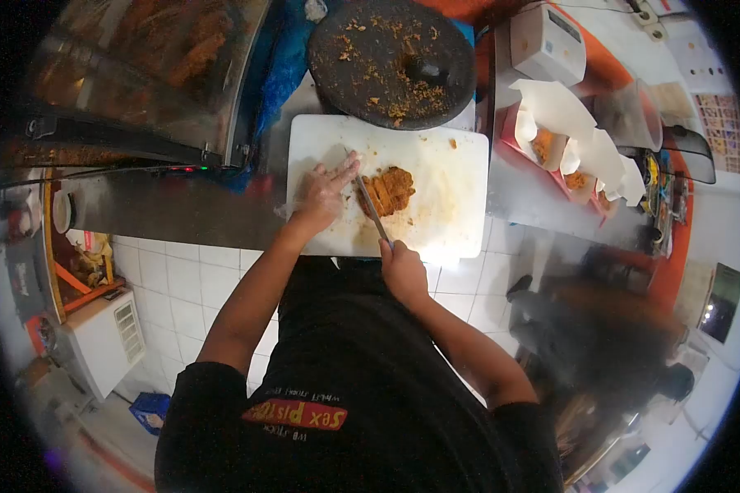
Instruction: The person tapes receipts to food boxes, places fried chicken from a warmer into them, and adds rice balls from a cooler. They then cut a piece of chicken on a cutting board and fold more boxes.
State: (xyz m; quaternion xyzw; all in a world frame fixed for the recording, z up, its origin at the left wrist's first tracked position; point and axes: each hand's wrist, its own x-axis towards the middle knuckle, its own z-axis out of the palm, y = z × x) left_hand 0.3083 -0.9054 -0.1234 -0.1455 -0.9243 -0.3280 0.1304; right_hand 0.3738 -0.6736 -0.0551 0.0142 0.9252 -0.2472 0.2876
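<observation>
A flattened piece of browned fried chicken (393,187) lies on a white cutting board (452,222), with cut lines across its left part. My right hand (404,269) is closed around the handle of a knife (371,203), whose blade lies over the left side of the chicken. My left hand (324,194) rests at the board's left side, fingers stretched out, with the fingertips close to the knife's far end. Whether they touch the blade cannot be made out. Small crumbs are scattered on the board around the chicken.
Beyond the board sits a dark round stone mortar (362,70) with crumbs in it. Open paper boxes (551,115) holding fried pieces stand at the right, near a white device (547,45). A glass-fronted cabinet (140,74) is at the left. A blurred person (600,329) is behind at right.
</observation>
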